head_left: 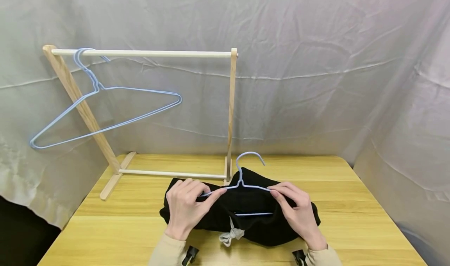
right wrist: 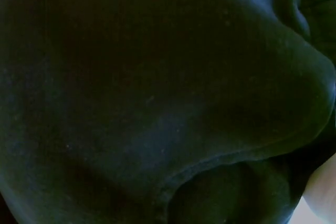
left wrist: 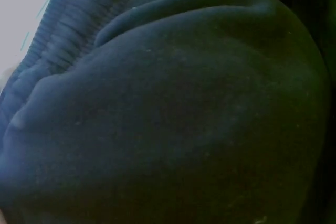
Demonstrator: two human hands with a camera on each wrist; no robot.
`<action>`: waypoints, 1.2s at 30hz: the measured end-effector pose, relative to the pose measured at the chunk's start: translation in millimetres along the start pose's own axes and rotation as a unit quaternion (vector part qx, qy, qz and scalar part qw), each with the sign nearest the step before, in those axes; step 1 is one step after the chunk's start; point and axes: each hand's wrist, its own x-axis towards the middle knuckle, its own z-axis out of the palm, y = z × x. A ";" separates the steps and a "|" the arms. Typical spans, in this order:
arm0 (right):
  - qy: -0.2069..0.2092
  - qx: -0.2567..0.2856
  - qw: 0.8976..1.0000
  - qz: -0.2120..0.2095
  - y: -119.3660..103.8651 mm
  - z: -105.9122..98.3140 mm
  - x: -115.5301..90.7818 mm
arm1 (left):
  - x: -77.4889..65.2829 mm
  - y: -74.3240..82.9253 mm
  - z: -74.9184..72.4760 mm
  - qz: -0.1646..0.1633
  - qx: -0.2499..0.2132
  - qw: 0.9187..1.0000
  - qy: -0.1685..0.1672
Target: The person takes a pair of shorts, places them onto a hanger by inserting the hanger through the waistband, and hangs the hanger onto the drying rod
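A light blue clothes hanger (head_left: 240,176) stands with its hook up in the middle of a bunched pair of black drawstring pants (head_left: 246,203). My left hand (head_left: 188,203) pinches the hanger's left shoulder between thumb and fingers. On the other side, my right hand (head_left: 297,209) pinches the right shoulder. Part of the hanger's lower bar shows inside the waist opening; its ends are hidden by black cloth. A grey drawstring bow (head_left: 232,234) hangs at the front. Dark fabric fills both wrist views, with a gathered waistband (left wrist: 63,45) in the left one.
A wooden clothes rack (head_left: 230,113) stands at the back left of the wooden table (head_left: 351,219). More light blue hangers (head_left: 105,130) hang together at the left end of its white top rail (head_left: 158,54). Grey cloth (head_left: 299,109) forms the backdrop.
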 end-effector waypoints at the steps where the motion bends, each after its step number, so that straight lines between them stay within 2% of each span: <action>1: 0.001 0.000 1.000 0.001 0.2 -0.6 0.2 | 0.1 -0.4 0.0 -0.004 0.008 1.000 0.005; 8: 0.008 -0.001 1.000 0.001 0.8 -3.6 2.0 | 0.6 -2.4 0.8 -0.016 0.057 0.998 0.037; 16: 0.029 0.000 1.000 -0.005 2.4 -6.4 1.3 | 0.9 -4.2 0.4 -0.024 0.071 0.995 0.066; 24: 0.045 -0.006 0.999 -0.010 1.4 -7.2 2.8 | 1.4 -2.8 0.7 -0.059 0.086 0.991 0.087; 28: 0.047 -0.012 0.999 -0.006 0.9 -7.6 3.5 | 1.7 -2.3 1.2 -0.065 0.093 0.990 0.088; 31: 0.051 -0.015 0.999 -0.007 0.5 -7.2 3.9 | 1.8 -2.6 1.2 -0.056 0.087 0.991 0.083; 36: 0.053 -0.027 0.998 -0.001 0.7 -5.3 3.6 | 1.9 -2.9 0.3 -0.029 0.047 0.998 0.040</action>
